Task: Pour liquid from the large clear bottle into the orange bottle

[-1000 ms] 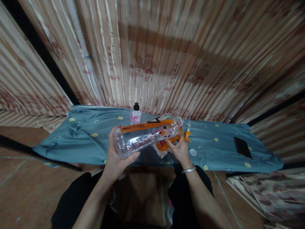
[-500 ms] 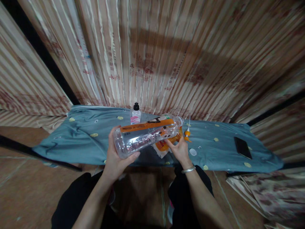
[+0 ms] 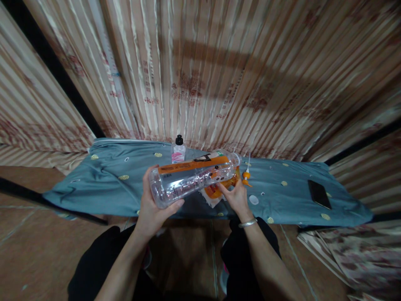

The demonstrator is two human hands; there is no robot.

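My left hand (image 3: 156, 213) grips the base of a large clear plastic bottle (image 3: 191, 177) with an orange and silver label. The bottle lies tilted, its uncapped-looking neck pointing right, over an orange bottle (image 3: 213, 191). Around the upper part of that orange bottle my right hand (image 3: 236, 197) is closed; its fingers are partly hidden. White tissue (image 3: 216, 202) lies under the orange bottle. Just right of my right hand are an orange pump head (image 3: 247, 179) with its tube and a white round cap (image 3: 253, 200).
A small bottle with a black cap (image 3: 178, 150) stands behind the clear bottle. A black phone (image 3: 319, 194) lies at the right on the blue patterned cloth (image 3: 109, 188). Curtains (image 3: 194, 83) hang behind, and dark metal bars (image 3: 53, 67) slant at the sides.
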